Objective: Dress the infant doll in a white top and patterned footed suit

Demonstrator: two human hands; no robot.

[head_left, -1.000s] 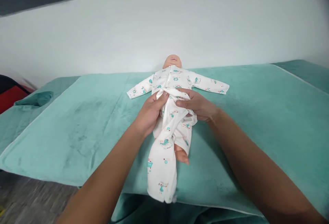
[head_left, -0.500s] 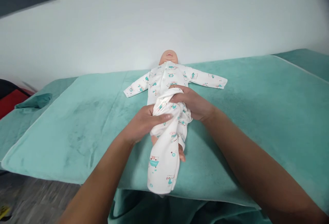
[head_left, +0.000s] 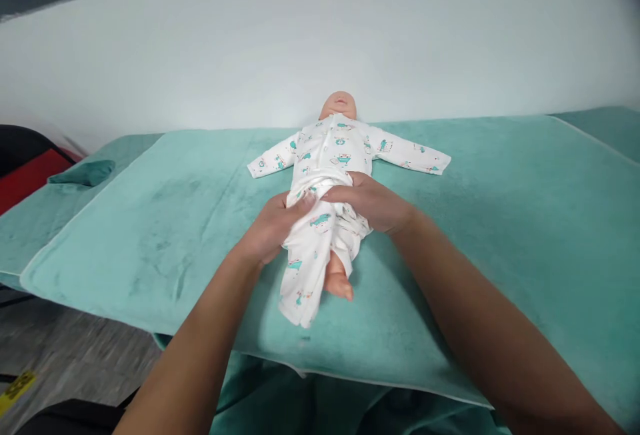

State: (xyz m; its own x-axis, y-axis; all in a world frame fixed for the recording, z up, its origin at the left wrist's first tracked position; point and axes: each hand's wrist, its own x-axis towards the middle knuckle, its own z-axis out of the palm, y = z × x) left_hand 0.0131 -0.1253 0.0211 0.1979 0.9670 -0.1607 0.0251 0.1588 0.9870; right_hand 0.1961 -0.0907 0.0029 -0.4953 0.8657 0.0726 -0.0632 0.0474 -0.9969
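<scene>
A baby doll (head_left: 341, 103) lies on its back with its head toward the wall. It wears a white printed shirt (head_left: 336, 145) with both sleeves spread wide. My left hand (head_left: 276, 225) grips white printed trousers (head_left: 303, 268) at the left edge of the waist, thumb on top. From the other side my right hand (head_left: 373, 200) pinches the same waistband near the middle. One bare foot (head_left: 340, 283) sticks out below the right trouser leg. The left trouser leg lies over where the other leg would be, and that foot is hidden.
Under the doll spreads a green plush cover (head_left: 165, 222), its front edge hanging toward me. A white wall (head_left: 320, 35) rises close behind the head. At the far left is a red and black object (head_left: 37, 178). Grey floor (head_left: 100, 355) shows at the lower left.
Both hands have drawn the trousers up toward the shirt. The left trouser leg, which hung long toward the front edge, now lies shorter and closer to the doll. The view has shifted slightly.
</scene>
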